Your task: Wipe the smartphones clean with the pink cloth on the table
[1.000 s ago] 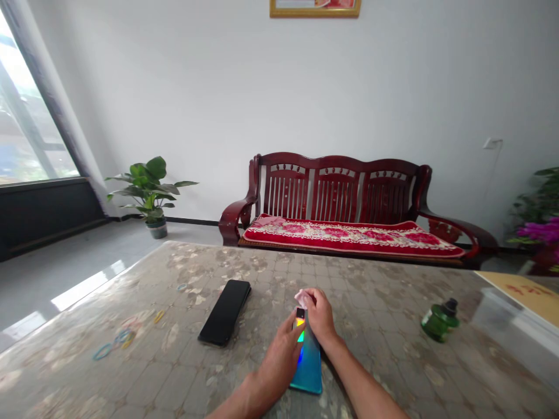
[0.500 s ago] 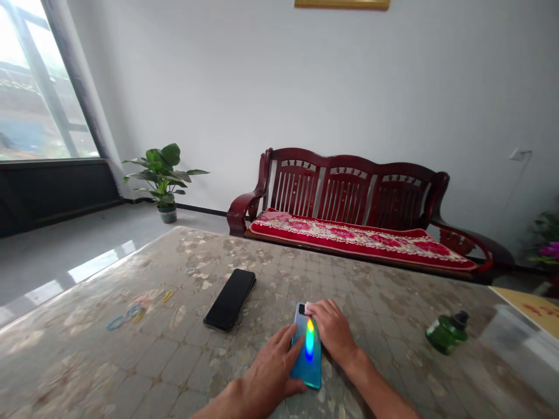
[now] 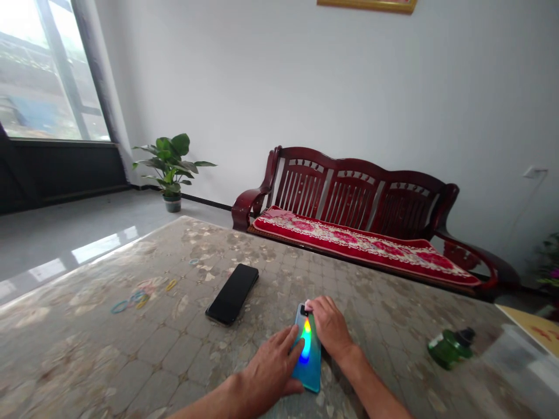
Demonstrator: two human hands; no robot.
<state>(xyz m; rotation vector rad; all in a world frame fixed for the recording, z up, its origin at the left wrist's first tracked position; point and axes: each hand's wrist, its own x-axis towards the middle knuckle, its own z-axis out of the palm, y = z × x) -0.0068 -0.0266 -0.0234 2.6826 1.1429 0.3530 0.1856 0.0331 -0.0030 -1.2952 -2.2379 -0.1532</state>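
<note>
A blue smartphone (image 3: 311,372) lies back side up on the table, a rainbow glare running down its glossy back. My left hand (image 3: 273,361) holds it at the left edge, fingers resting over its back and thumb by the lower end. My right hand (image 3: 329,326) is closed on a small pale pinkish cloth or tissue (image 3: 308,305), pressed to the phone's top end beside the dark camera block. Most of that piece is hidden under the fingers. To the left lies a black smartphone (image 3: 232,294), dark face up.
Several coloured rubber bands (image 3: 138,298) are scattered on the patterned tablecloth (image 3: 166,355) at left. A green bottle with a black cap (image 3: 450,347) stands at right, near a clear plastic box (image 3: 515,355). Beyond the table are a wooden bench (image 3: 349,192) and a potted plant (image 3: 171,169).
The head view has turned slightly left and tilted, so the background sits differently. Both hands stay on the blue smartphone, with the pale piece still at its camera end.
</note>
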